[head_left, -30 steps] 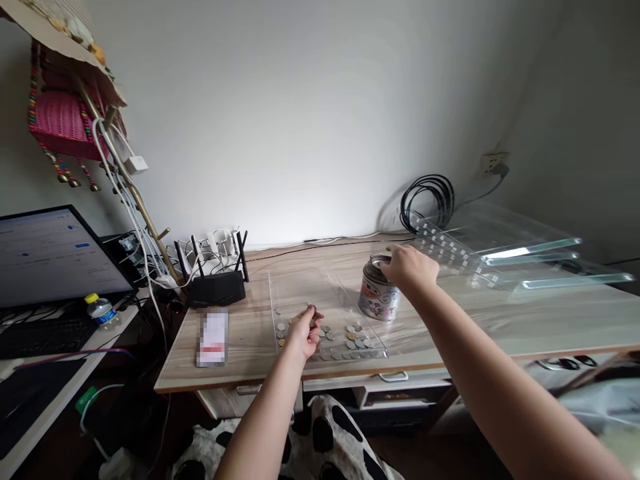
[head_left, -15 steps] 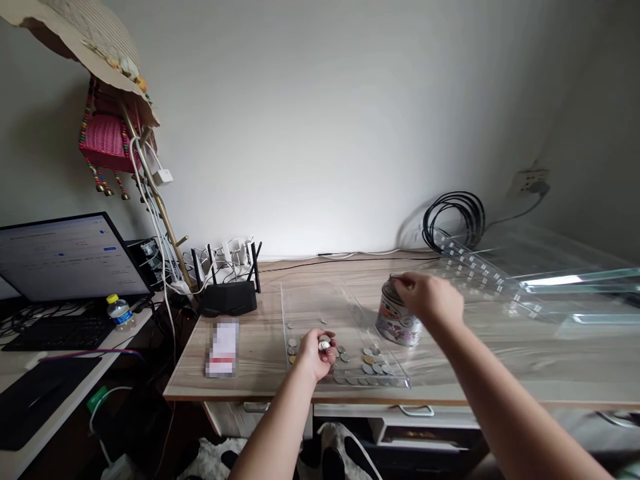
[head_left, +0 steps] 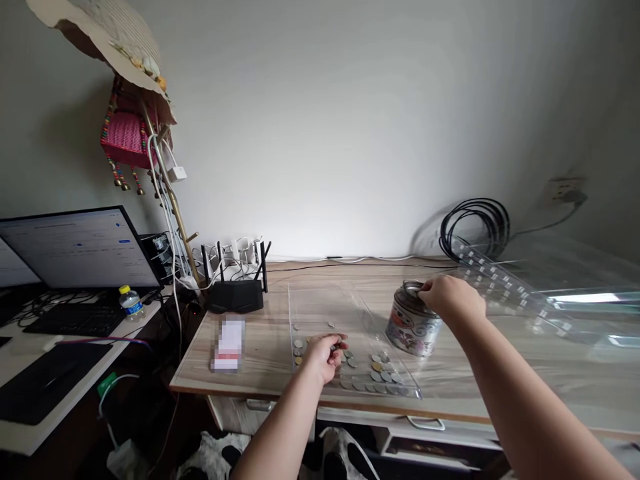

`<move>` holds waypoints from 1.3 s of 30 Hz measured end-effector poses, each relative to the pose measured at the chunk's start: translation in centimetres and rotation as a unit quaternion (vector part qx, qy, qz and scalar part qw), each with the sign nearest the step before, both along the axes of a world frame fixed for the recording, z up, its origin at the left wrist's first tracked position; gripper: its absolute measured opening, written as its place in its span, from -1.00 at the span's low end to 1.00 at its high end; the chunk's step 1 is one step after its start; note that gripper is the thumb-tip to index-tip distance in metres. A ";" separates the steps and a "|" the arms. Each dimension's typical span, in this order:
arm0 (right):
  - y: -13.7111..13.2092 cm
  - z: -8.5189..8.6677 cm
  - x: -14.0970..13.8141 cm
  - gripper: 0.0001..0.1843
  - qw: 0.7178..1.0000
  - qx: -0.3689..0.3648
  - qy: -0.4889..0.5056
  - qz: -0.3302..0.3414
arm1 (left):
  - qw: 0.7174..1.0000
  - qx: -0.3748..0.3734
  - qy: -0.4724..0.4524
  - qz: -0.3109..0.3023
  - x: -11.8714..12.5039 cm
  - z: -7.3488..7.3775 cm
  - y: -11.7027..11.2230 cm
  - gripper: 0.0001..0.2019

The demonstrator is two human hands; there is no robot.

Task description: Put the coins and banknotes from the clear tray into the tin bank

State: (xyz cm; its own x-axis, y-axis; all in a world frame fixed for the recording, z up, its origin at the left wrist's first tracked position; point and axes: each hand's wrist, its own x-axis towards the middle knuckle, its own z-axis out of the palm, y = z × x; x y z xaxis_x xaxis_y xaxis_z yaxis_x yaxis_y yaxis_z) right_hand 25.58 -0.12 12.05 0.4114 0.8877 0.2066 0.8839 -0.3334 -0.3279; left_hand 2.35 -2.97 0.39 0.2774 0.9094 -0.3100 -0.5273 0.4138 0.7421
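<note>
Still pinching the top of the tin (head_left: 413, 325) with the right hand (head_left: 451, 297); curling the left hand (head_left: 327, 353) shut, lower over coins (head_left: 376, 373) by the front edge of the table (head_left: 260, 363), perhaps gripping one, hidden.

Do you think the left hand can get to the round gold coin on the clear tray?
Probably yes. The left hand hovers over the clear plastic tray, and the round gold coin lies flat just to its right, with only other flat coins between. Nothing tall blocks it.
</note>
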 end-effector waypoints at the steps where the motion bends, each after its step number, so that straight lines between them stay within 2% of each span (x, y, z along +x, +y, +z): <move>1: -0.4 -0.1 -0.3 -0.78 1.000 0.024 -0.011 0.002 | 1.000 0.001 0.006 -0.006 0.0 0.0 0.0 -0.89; 3: -1.6 -1.0 -1.9 -0.70 0.990 0.137 -0.035 0.014 | 1.000 0.007 0.013 -0.020 0.1 0.1 0.0 -0.87; 5: -3.0 -2.8 -4.6 -0.67 0.968 0.234 -0.030 0.080 | 0.999 0.021 0.019 -0.034 0.1 0.1 0.0 -0.82; 6: -3.6 -4.0 -6.2 -0.69 0.963 0.230 -0.003 0.142 | 0.999 0.028 0.022 -0.039 0.2 0.1 -0.1 -0.80; 7: -4.0 -5.2 -7.8 -0.69 0.955 0.165 0.035 0.242 | 0.998 0.034 0.026 -0.038 0.2 0.1 -0.1 -0.77; 8: -4.4 -6.4 -9.2 -0.69 0.941 0.123 0.067 0.307 | 0.998 0.037 0.030 -0.034 0.3 0.1 -0.1 -0.75; 10: -4.6 -8.3 -11.2 -0.66 0.919 0.066 0.119 0.370 | 0.998 0.043 0.036 -0.027 0.3 0.1 -0.2 -0.72; 11: -4.6 -8.7 -11.6 -0.65 0.915 0.056 0.139 0.375 | 0.998 0.046 0.037 -0.031 0.3 0.2 -0.2 -0.72; 12: -4.6 -8.7 -11.6 -0.65 0.916 0.054 0.152 0.368 | 0.997 0.047 0.037 -0.045 0.3 0.2 -0.2 -0.72; 14: -4.3 -7.3 -10.3 -0.67 0.930 0.069 0.155 0.326 | 0.996 0.028 0.027 -0.076 0.2 0.2 -0.1 -0.72; 15: -4.2 -6.2 -9.2 -0.68 0.945 0.088 0.141 0.283 | 0.996 0.006 0.016 -0.085 0.1 0.3 0.0 -0.72; 18: -3.3 -2.1 -5.1 -0.69 0.987 0.137 0.036 0.079 | 0.997 -0.055 -0.023 -0.058 -0.1 0.3 0.2 -0.81; 20: -2.3 -0.2 -2.5 -0.74 0.996 0.090 -0.016 -0.001 | 0.997 -0.061 -0.027 -0.030 -0.2 0.2 0.3 -0.87; 22: -1.3 0.6 -0.6 -0.81 0.999 0.028 -0.022 -0.022 | 0.999 -0.048 -0.014 -0.015 -0.1 0.1 0.3 -0.88; 24: -0.7 0.7 0.3 -0.85 1.000 0.002 -0.010 -0.025 | 1.000 -0.024 -0.003 -0.015 0.0 -0.1 0.3 -0.88; 27: -0.7 0.1 0.0 -0.79 0.999 0.031 -0.011 -0.023 | 0.999 0.018 0.001 -0.042 0.0 -0.3 0.3 -0.92; 29: -1.5 -0.6 -1.4 -0.70 0.996 0.091 -0.021 -0.016 | 0.996 0.047 0.000 -0.078 -0.1 -0.2 0.2 -0.90; 31: -2.4 -2.1 -3.6 -0.67 0.989 0.143 -0.007 0.035 | 0.992 0.072 0.004 -0.106 -0.2 -0.1 0.1 -0.82; 32: -2.8 -3.1 -5.0 -0.68 0.984 0.150 0.017 0.095 | 0.990 0.080 0.008 -0.114 -0.3 0.0 0.0 -0.78; 33: -3.1 -4.3 -6.4 -0.69 0.975 0.128 0.055 0.175 | 0.990 0.084 0.013 -0.117 -0.3 0.1 -0.1 -0.74; 34: -3.2 -5.5 -7.8 -0.68 0.954 0.089 0.099 0.270 | 0.989 0.085 0.017 -0.118 -0.3 0.2 -0.2 -0.72; 36: -3.3 -7.7 -9.9 -0.61 0.911 0.036 0.172 0.374 | 0.989 0.083 0.021 -0.122 -0.2 0.2 -0.3 -0.69; 37: -3.2 -8.4 -10.6 -0.58 0.897 0.026 0.197 0.395 | 0.988 0.083 0.022 -0.128 -0.2 0.2 -0.3 -0.68; 39: -3.1 -8.7 -10.7 -0.60 0.897 0.034 0.214 0.386 | 0.988 0.071 0.023 -0.137 -0.2 0.2 -0.2 -0.68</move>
